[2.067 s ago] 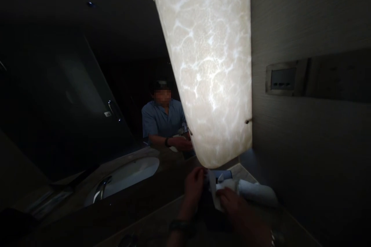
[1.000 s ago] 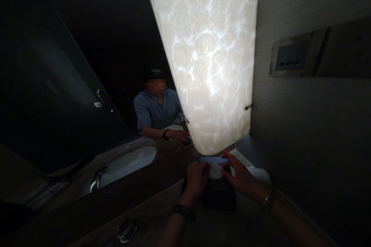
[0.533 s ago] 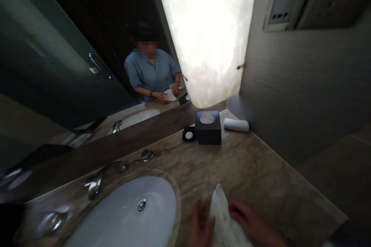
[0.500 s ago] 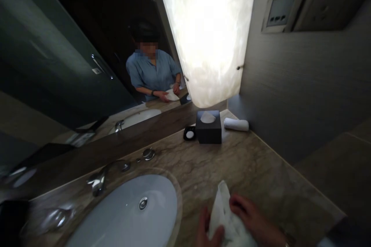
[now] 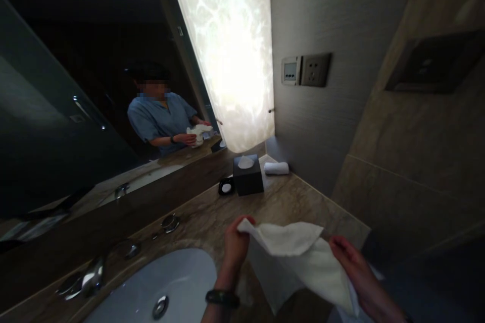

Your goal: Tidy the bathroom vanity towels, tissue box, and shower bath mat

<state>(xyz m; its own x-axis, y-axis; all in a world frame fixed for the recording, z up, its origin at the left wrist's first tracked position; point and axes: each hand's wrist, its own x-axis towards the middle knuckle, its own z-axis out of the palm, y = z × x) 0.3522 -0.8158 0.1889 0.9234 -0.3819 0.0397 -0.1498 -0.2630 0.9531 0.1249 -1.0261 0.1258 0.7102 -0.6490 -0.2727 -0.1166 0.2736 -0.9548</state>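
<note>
A white cloth (image 5: 299, 257) is stretched out in the air above the marble counter (image 5: 303, 202), just right of the sink basin (image 5: 166, 287). The left hand (image 5: 235, 242), a dark band on its wrist, pinches one upper corner with the fingers closed on the fabric; the right hand (image 5: 350, 262) grips the opposite edge, fingers likewise clamped on it, so the cloth sags between them. Farther back on the counter a dark tissue box (image 5: 248, 177) stands against the mirror ledge, with a small black dish (image 5: 226, 187) just beside it on the left and a rolled white towel (image 5: 276, 167) near it on the right. A faucet (image 5: 91, 277) sits left of the basin, and a glowing stone light panel (image 5: 231, 45) rises above the box
</note>
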